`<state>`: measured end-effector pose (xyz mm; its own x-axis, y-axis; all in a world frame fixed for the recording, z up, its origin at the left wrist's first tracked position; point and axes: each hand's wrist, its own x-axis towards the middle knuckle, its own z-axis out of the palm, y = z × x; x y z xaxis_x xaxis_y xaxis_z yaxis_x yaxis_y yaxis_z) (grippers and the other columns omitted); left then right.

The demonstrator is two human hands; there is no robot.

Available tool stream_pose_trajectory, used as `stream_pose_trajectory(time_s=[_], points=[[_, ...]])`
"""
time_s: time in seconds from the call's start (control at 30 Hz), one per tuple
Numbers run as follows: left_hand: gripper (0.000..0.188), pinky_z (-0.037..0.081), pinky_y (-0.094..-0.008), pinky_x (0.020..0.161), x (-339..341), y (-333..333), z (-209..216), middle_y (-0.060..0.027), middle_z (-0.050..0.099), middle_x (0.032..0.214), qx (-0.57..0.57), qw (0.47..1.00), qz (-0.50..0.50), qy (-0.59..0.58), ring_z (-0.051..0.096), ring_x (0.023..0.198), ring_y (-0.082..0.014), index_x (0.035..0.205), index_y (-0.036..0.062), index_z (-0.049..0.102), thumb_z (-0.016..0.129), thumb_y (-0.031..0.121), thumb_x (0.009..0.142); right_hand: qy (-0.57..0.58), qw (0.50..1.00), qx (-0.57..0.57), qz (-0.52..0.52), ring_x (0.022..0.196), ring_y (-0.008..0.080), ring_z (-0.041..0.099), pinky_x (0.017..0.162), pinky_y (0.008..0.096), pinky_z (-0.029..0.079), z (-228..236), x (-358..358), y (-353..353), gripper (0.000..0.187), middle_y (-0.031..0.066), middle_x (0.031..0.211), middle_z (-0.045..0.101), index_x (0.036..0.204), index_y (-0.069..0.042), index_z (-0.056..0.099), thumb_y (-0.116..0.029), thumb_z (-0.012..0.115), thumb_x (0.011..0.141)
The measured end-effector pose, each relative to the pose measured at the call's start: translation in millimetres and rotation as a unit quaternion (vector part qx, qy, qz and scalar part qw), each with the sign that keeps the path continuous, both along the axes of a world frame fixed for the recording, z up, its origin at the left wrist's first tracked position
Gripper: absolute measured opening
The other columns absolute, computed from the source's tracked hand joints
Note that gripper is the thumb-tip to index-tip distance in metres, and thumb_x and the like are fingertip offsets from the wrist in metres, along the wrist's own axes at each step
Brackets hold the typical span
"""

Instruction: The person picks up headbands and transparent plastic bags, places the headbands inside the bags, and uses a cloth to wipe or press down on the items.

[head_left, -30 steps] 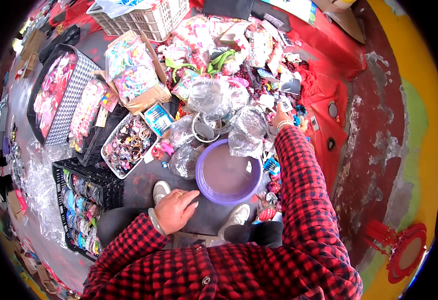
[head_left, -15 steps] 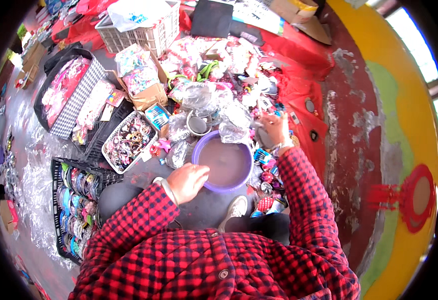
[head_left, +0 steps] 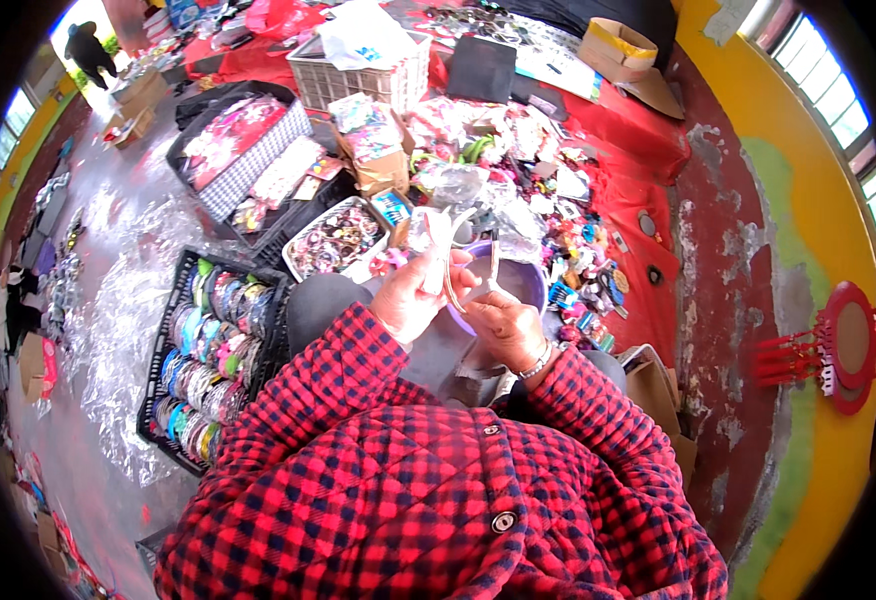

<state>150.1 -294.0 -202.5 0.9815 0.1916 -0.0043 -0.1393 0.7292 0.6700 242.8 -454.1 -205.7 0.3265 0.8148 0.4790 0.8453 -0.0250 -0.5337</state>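
Observation:
Close together over the purple-rimmed basin [head_left: 544, 288], both my hands are closed on thin pale pieces. My left hand [head_left: 410, 292] pinches a pale curved band [head_left: 448, 272], with a loose white strip [head_left: 438, 232] rising beside its fingers. From the closed fingers of my right hand [head_left: 507, 328] stands a slim pale strip with a dark tip [head_left: 495, 255]. I cannot tell whether this strip belongs to the same band. The right fingertips are next to the band's lower end. Part of the basin is hidden behind the hands.
To the left stand a black crate of colourful bands [head_left: 213, 355] and a white tub of small hoops [head_left: 338, 238]. Clear plastic bags and mixed trinkets [head_left: 583, 250] lie beyond the basin on red cloth [head_left: 623, 150]. An open cardboard box [head_left: 650, 388] sits near my right knee.
My right hand has come in from the pile at the right, and my left hand has risen to meet it. Pale band pieces now show between them. The view has shifted, too.

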Motion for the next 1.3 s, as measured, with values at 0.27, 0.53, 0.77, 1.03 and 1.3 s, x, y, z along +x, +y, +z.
stream_pose_trajectory(time_s=[0.27, 0.53, 0.77, 1.03, 1.3], points=[[0.035, 0.04, -0.024, 0.063, -51, 32, 4, -0.0028, 0.049, 0.069, 0.062, 0.987, 0.144, -0.021, 0.05, 0.066, -0.0119, 0.109, -0.0039, 0.048, 0.041, 0.027, 0.094, 0.085, 0.958, -0.273, -0.032, 0.072, 0.0316, 0.06, 0.068, 0.0355, 0.048, -7, 38, -5, 0.033, 0.0155, 0.081, 0.063, 0.094, -0.005, 0.064, -0.027, 0.066, 0.069], [0.034, 0.038, -0.0247, 0.06, -68, 43, 5, -0.0024, 0.046, 0.066, 0.155, 0.979, 0.131, 0.011, 0.046, 0.061, -0.01, 0.113, -0.0009, 0.047, 0.039, 0.027, 0.095, 0.658, 0.753, -0.003, -0.019, 0.075, 0.0126, 0.059, 0.07, 0.024, 0.046, 13, 70, -3, 0.01, 0.0015, 0.083, 0.063, 0.089, -0.001, 0.062, -0.008, 0.059, 0.082], [0.025, 0.042, -0.0248, 0.069, -31, 23, -4, -0.0032, 0.054, 0.079, 0.293, 0.938, 0.18, 0.039, 0.051, 0.073, -0.0111, 0.107, -0.0001, 0.049, 0.038, 0.02, 0.096, 0.73, 0.622, 0.242, 0.149, 0.076, 0.0059, 0.054, 0.067, 0.0145, 0.044, 52, 22, 41, 0.042, 0.0016, 0.105, 0.055, 0.117, -0.001, 0.048, 0.002, 0.059, 0.076], [0.025, 0.044, -0.0232, 0.07, -9, 5, -8, -0.0025, 0.056, 0.089, 0.365, 0.916, 0.169, -0.013, 0.053, 0.077, -0.0091, 0.117, 0.0009, 0.046, 0.04, 0.01, 0.094, 0.718, 0.657, 0.205, 0.105, 0.092, 0.0177, 0.055, 0.081, 0.0319, 0.046, 24, 11, 59, 0.039, 0.0068, 0.103, 0.056, 0.117, -0.002, 0.044, -0.005, 0.059, 0.081], [0.025, 0.044, -0.0256, 0.07, -3, 5, -11, -0.0055, 0.055, 0.084, 0.503, 0.857, 0.106, -0.029, 0.053, 0.075, -0.0126, 0.116, 0.0005, 0.047, 0.04, 0.008, 0.093, 0.78, 0.546, 0.211, 0.22, 0.079, 0.0219, 0.058, 0.068, 0.0344, 0.047, -17, 19, 53, 0.028, 0.0098, 0.092, 0.059, 0.104, -0.002, 0.051, -0.021, 0.056, 0.086]])
